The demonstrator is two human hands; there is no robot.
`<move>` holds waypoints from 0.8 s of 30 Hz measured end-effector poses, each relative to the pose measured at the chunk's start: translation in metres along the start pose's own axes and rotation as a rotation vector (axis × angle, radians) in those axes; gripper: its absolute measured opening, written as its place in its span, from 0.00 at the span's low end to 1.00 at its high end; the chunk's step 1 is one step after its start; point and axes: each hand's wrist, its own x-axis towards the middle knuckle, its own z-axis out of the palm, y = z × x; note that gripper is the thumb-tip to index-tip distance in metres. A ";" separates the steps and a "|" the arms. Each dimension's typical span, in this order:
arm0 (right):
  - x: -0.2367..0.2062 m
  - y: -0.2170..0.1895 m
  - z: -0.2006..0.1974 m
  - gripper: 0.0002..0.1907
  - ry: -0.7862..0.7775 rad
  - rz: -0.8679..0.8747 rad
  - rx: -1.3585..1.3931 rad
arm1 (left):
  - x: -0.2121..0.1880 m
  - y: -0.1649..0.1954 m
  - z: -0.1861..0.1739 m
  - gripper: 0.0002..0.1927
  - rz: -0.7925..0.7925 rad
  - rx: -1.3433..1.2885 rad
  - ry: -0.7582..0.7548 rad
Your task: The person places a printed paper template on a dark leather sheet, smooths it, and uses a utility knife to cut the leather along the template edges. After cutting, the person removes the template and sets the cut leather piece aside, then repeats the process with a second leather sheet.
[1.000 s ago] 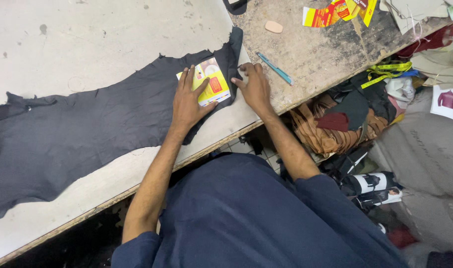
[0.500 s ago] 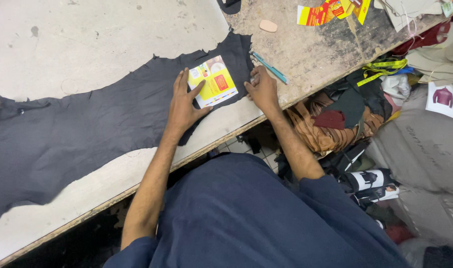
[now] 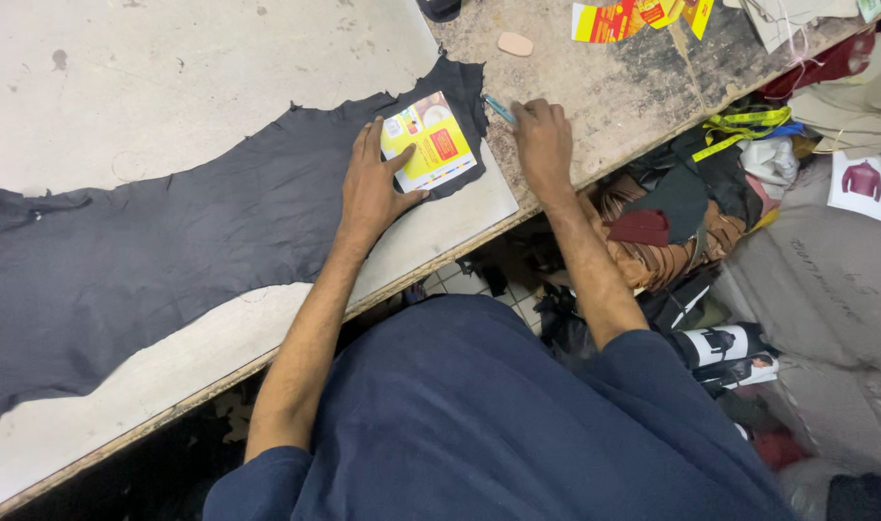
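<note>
The left hand (image 3: 375, 186) lies flat, fingers spread and released, pressing on a yellow printed card (image 3: 429, 143); the thumb rests on the card's near edge; the card lies on the right end of a dark leather hide (image 3: 170, 260), just inside its ragged edge. The right hand (image 3: 544, 143) is clenched around a blue pen-like tool (image 3: 499, 108); the tool's tip is at the hide's right edge, just beside the card. The hide stretches from the card leftward across a pale worktable (image 3: 170, 77), reaching the table's near-left edge. Far right on the table: a pink oval eraser-like piece (image 3: 515, 43) and a strip of red and yellow printed cards (image 3: 633, 17). Right of the table, below its edge: a heap of brown and dark leather scraps (image 3: 672, 217) and a yellow measuring tape (image 3: 744, 125).
</note>
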 end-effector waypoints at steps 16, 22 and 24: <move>0.050 -0.003 -0.018 0.11 -0.072 -0.006 0.549 | 0.010 -0.006 0.010 0.41 -0.020 0.118 -0.036; 0.087 -0.070 0.006 0.11 -0.199 -0.404 0.547 | 0.005 0.001 0.054 0.32 0.078 0.353 0.126; 0.099 -0.089 0.024 0.10 -0.243 -0.466 0.540 | 0.005 0.001 0.062 0.23 0.085 0.477 0.214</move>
